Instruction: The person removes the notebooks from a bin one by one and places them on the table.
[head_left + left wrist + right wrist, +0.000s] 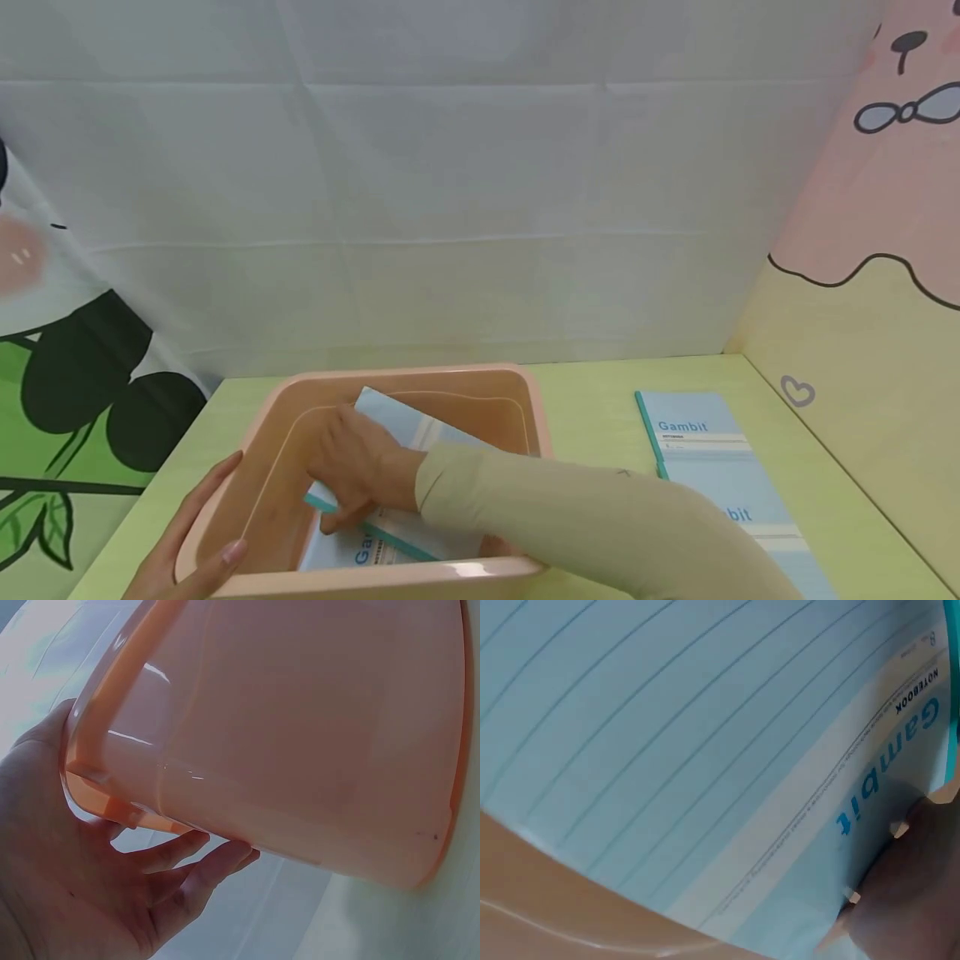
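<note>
A light-blue notebook with a teal spine is gripped by my right hand, tilted inside a peach plastic basin. In the right wrist view, its ruled lines and "Gambit" lettering show on the cover, with fingertips at the edge beside the lettering. Underneath lies another blue notebook on the basin's floor, partly covered. My left hand holds the basin's left rim. From the left wrist, the thumb is at the rim and the fingers bend against the basin's side.
To the right of the basin, several blue Gambit notebooks lie overlapping in a column on the pale green table. My right sleeve crosses in front of part of them. A pale cloth wall stands behind, with printed panels at both sides.
</note>
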Demonstrator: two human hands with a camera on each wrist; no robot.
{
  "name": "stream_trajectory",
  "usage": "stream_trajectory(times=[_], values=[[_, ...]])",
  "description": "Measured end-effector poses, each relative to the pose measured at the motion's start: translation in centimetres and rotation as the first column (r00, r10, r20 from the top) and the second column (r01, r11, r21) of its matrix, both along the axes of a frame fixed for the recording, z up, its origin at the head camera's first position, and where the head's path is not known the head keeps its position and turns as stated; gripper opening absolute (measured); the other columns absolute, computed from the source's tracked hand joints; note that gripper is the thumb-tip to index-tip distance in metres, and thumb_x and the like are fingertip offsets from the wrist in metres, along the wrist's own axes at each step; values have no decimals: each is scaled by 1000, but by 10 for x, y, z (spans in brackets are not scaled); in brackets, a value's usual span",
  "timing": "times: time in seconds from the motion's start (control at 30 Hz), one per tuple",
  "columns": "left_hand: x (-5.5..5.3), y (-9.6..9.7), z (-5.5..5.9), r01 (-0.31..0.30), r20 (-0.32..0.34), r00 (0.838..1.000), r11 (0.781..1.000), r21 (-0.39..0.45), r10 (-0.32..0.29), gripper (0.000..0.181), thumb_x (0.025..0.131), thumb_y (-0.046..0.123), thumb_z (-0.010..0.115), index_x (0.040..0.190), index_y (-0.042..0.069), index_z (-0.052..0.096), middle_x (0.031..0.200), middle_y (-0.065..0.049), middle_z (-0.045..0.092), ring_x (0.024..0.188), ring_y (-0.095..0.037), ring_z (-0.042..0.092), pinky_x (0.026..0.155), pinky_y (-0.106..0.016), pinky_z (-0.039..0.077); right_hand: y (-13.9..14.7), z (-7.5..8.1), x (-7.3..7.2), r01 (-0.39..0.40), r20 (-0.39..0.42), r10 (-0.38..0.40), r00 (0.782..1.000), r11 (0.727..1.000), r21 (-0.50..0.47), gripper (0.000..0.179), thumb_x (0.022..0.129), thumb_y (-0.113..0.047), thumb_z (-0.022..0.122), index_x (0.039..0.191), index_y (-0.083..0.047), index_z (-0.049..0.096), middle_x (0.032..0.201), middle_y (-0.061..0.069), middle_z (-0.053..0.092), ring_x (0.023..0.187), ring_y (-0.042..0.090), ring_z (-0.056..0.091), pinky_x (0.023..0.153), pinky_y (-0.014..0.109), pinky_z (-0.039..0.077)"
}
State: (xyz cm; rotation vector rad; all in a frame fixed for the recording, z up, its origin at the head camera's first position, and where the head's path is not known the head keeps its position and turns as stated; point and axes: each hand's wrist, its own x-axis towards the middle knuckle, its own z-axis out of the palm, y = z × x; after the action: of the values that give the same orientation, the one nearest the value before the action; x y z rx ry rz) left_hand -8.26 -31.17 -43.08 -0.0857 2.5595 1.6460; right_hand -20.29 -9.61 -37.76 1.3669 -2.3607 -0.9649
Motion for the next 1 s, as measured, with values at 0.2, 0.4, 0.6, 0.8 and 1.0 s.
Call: stream_trajectory(times=[0.2,0.4,0.6,0.8,1.0], values=[[-1,0,0,6,11,1000,1000,24,-6,77,108,25,50,164,51,4,135,24,37,101,-3,67,74,-32,60,5,24,-10,51,75,-40,996,987,-151,61,91,-86,28,130,-45,52,120,-18,61,106,6,54,96,30,38],[-1,2,2,-18,48,999,999,45,15,77,108,27,51,163,54,4,133,19,37,100,-7,68,74,-36,61,15,44,-20,132,98,-109,989,952,-277,59,94,-82,26,134,-44,48,108,-14,56,93,7,46,89,27,36],[-1,2,3,-37,95,995,998,54,32,76,108,34,52,161,57,4,130,18,38,100,-10,68,74,-38,62,29,60,-31,148,109,-112,988,895,-420,54,96,-76,30,125,-38,54,93,-10,50,85,9,44,84,28,34],[-1,0,2,-18,51,999,1000,25,16,77,108,30,51,163,55,3,130,19,38,98,-8,68,73,-35,61,40,74,-38,181,135,-130,982,850,-495,57,96,-76,32,129,-35,55,101,-8,54,95,11,50,93,32,37],[0,2,3,-30,69,997,999,37,28,76,107,33,51,162,56,4,131,17,37,98,-10,68,73,-36,61,53,89,-42,238,193,-155,969,801,-550,60,98,-68,33,143,-33,52,113,-5,58,106,14,55,101,37,40]])
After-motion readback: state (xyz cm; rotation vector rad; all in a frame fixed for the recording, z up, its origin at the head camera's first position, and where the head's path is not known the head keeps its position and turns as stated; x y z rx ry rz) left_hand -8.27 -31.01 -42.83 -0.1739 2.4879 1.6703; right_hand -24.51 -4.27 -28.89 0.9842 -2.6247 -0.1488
